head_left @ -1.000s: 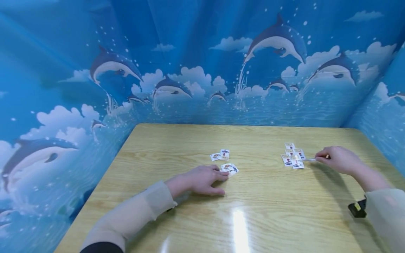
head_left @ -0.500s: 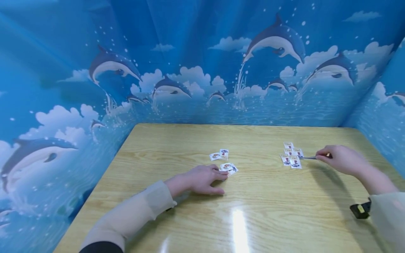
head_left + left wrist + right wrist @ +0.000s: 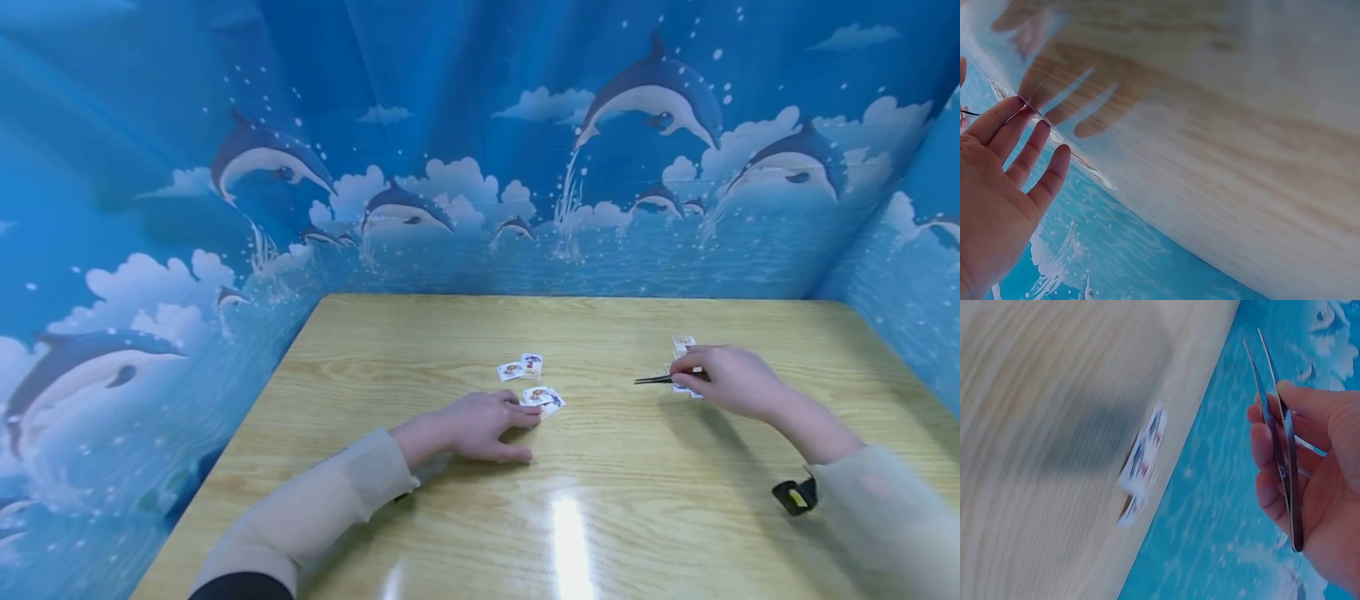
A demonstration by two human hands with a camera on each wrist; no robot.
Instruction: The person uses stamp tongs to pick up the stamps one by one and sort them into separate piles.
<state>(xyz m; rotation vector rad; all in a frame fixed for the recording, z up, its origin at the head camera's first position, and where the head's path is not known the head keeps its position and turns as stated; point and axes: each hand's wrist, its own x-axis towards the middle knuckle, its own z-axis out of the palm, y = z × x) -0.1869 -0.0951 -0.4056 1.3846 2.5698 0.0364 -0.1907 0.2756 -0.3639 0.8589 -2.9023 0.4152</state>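
Observation:
Metal tweezers (image 3: pixel 1285 444) are pinched in my right hand (image 3: pixel 727 381), their two tips apart with nothing between them. In the head view this hand hovers over the right-hand group of small printed cards (image 3: pixel 682 342) and covers most of them; the tweezers point left. My left hand (image 3: pixel 483 427) lies palm down with straight fingers, fingertips at the edge of a small overlapping pile of cards (image 3: pixel 542 397). The left wrist view shows its spread fingers (image 3: pixel 1047 178) at the edges of these cards.
Two more cards (image 3: pixel 531 365) overlap just beyond the left pile. All lie on a wood-grain table (image 3: pixel 420 333) with a blue dolphin-print curtain (image 3: pixel 465 150) behind and at both sides. A black wrist device (image 3: pixel 795 497) hangs under the right sleeve.
My right hand has moved left with the tweezers, from beside the right-hand cards to above them. The tweezer tips came away from the near card there. My left hand has stayed put.

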